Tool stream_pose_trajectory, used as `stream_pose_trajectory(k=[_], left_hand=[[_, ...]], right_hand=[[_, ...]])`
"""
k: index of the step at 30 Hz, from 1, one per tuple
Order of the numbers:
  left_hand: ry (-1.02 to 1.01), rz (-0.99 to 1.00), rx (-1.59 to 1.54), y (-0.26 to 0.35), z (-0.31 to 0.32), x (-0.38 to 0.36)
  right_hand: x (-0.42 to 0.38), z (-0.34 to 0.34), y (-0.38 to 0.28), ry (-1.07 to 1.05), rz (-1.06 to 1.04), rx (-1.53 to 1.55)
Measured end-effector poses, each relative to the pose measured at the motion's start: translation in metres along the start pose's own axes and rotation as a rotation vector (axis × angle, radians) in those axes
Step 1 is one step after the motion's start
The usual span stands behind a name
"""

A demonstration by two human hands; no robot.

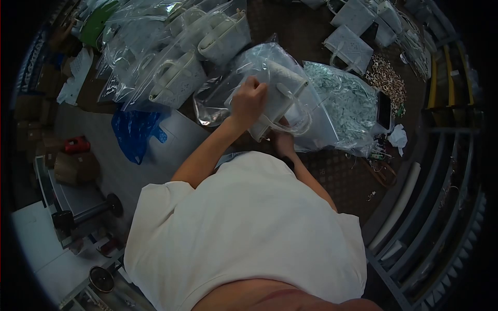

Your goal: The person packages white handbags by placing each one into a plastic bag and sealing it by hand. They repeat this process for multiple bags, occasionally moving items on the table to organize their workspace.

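Note:
A white handbag (280,88) with a looped handle (300,126) lies in front of me, with a clear plastic bag (262,54) around or beneath its far side. My left hand (249,102) is closed in a fist against the near left side of the handbag. What its fingers pinch, if anything, is hidden. My right hand (281,141) is at the handbag's near end, beside the handle. The handbag and handle partly cover its fingers, so its grip does not show.
White handbags in clear plastic (179,80) are heaped at the far left. To the right lie a clear bag of pale green packets (345,103), a pile of small gold-coloured pieces (386,80) and a phone-like dark object (383,108). A blue plastic bag (136,132) sits at left.

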State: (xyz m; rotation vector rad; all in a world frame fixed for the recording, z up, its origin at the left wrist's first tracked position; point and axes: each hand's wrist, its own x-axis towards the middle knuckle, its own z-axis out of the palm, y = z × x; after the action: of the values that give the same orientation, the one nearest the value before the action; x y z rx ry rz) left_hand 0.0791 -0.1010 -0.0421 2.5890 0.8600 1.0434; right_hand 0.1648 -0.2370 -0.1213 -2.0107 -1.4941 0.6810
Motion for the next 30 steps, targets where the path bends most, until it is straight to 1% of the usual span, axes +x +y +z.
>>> stream_pose_trajectory(k=[1, 2, 4, 5, 6, 7, 8, 10, 11, 12, 13, 14, 16, 17, 19, 20, 21, 22, 23, 24, 25, 26, 27, 28, 29, 30], left_hand=[[0.004, -0.002, 0.002, 0.003, 0.003, 0.003], [-0.008, 0.01, -0.023, 0.006, 0.007, 0.008], [-0.022, 0.022, -0.048, 0.012, 0.011, 0.01], [-0.105, 0.124, -0.108, 0.017, 0.01, 0.006], [-0.19, 0.225, -0.169, 0.021, 0.008, 0.0], [-0.193, 0.223, -0.17, 0.023, 0.004, -0.005], [-0.194, 0.212, -0.174, 0.022, -0.004, -0.011], [-0.205, 0.21, -0.186, 0.016, -0.015, -0.023], [-0.191, 0.102, -0.194, 0.01, -0.016, -0.032], [-0.175, -0.008, -0.201, 0.007, -0.017, -0.035], [-0.179, -0.003, -0.202, 0.007, -0.015, -0.035], [-0.151, 0.001, -0.201, 0.009, -0.013, -0.033], [-0.124, 0.008, -0.199, 0.012, -0.01, -0.024], [-0.084, 0.02, -0.185, 0.014, -0.008, -0.013], [-0.043, 0.033, -0.171, 0.015, 0.0, 0.003], [-0.035, -0.024, -0.184, 0.015, 0.005, 0.01], [-0.027, -0.079, -0.197, 0.012, 0.009, 0.017], [-0.026, -0.074, -0.197, 0.005, 0.016, 0.023], [-0.111, -0.088, -0.14, -0.006, 0.027, 0.026], [-0.196, -0.104, -0.081, -0.011, 0.034, 0.027], [-0.194, -0.099, -0.079, -0.015, 0.04, 0.023], [-0.307, -0.064, -0.111, -0.015, 0.042, 0.022], [-0.422, -0.027, -0.142, -0.014, 0.045, 0.021], [-0.424, -0.022, -0.141, -0.011, 0.048, 0.016], [-0.459, 0.05, -0.211, -0.001, 0.048, 0.008], [-0.494, 0.122, -0.282, 0.008, 0.045, 0.0]], right_hand=[[0.001, -0.002, -0.003, -0.18, 0.019, -0.1], [0.005, 0.002, 0.001, -0.177, 0.015, -0.102], [0.011, 0.014, 0.012, 0.224, -0.307, 0.001], [0.013, 0.012, 0.014, 0.224, -0.308, 0.002], [0.014, 0.008, 0.017, 0.154, -0.203, 0.06], [0.013, 0.004, 0.02, 0.083, -0.095, 0.117], [0.011, -0.002, 0.019, 0.083, -0.09, 0.12], [0.004, -0.016, 0.017, 0.143, 0.063, 0.384], [0.003, -0.012, 0.027, 0.152, 0.071, 0.388], [0.003, -0.004, 0.038, 0.083, 0.137, 0.333], [0.003, 0.005, 0.049, 0.011, 0.2, 0.277], [0.002, 0.008, 0.049, 0.016, 0.199, 0.28], [-0.001, 0.018, 0.046, 0.248, 0.007, -0.042], [-0.001, 0.015, 0.039, 0.249, 0.008, -0.04], [-0.001, 0.004, 0.023, 0.14, -0.066, 0.148], [-0.001, 0.007, 0.025, 0.142, -0.067, 0.148], [-0.001, 0.011, 0.029, 0.012, -0.035, 0.101], [-0.001, 0.016, 0.033, -0.118, -0.002, 0.054], [-0.002, 0.02, 0.035, -0.113, -0.002, 0.053], [-0.004, 0.023, 0.035, -0.031, -0.061, 0.035], [-0.004, 0.026, 0.035, 0.05, -0.122, 0.018], [-0.001, 0.023, 0.03, 0.054, -0.123, 0.019], [0.003, 0.02, 0.024, 0.106, -0.098, 0.195], [0.006, 0.017, 0.021, 0.159, -0.072, 0.372], [0.008, 0.019, 0.024, 0.162, -0.07, 0.374], [0.01, 0.022, 0.028, 0.134, 0.019, 0.545]])
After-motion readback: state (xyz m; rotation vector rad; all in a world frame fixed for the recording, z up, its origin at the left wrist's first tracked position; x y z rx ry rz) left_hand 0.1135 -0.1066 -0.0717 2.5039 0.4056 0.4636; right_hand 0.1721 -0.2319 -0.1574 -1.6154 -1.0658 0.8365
